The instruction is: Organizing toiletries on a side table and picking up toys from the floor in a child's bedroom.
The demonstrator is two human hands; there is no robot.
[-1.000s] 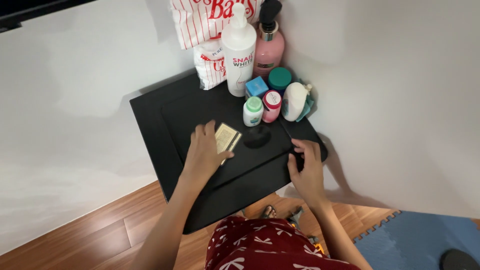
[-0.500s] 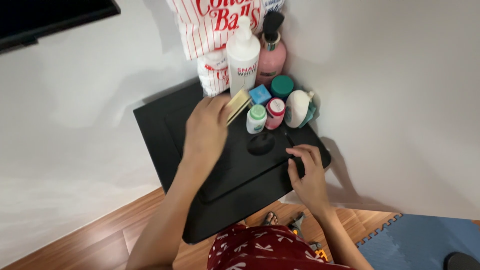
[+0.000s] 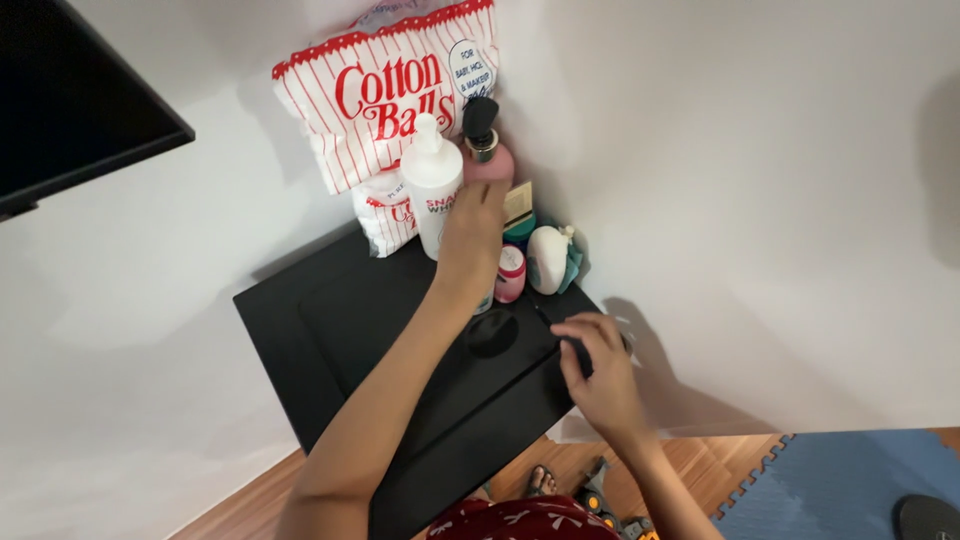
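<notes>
My left hand (image 3: 472, 232) reaches to the back corner of a black side table (image 3: 320, 330) and holds a small tan card-like packet (image 3: 517, 203) against the pink pump bottle (image 3: 487, 150). The hand covers several small jars there. A white pump bottle (image 3: 432, 187) stands just left of it. A small pink-capped bottle (image 3: 510, 272) and a white rounded bottle (image 3: 547, 258) show to its right. My right hand (image 3: 592, 370) rests on the table's right front edge, fingers curled over the rim, holding nothing loose.
A red-and-white striped bag (image 3: 385, 95) and a smaller bag (image 3: 388, 218) lean on the white wall behind. A dark screen (image 3: 70, 100) hangs at upper left. Wooden floor (image 3: 720, 460) and a blue foam mat (image 3: 850, 480) lie below right.
My left hand lifted the tan packet off the tabletop and carried it back to the bottles in the corner. My right hand stayed on the table edge. The view tilted up.
</notes>
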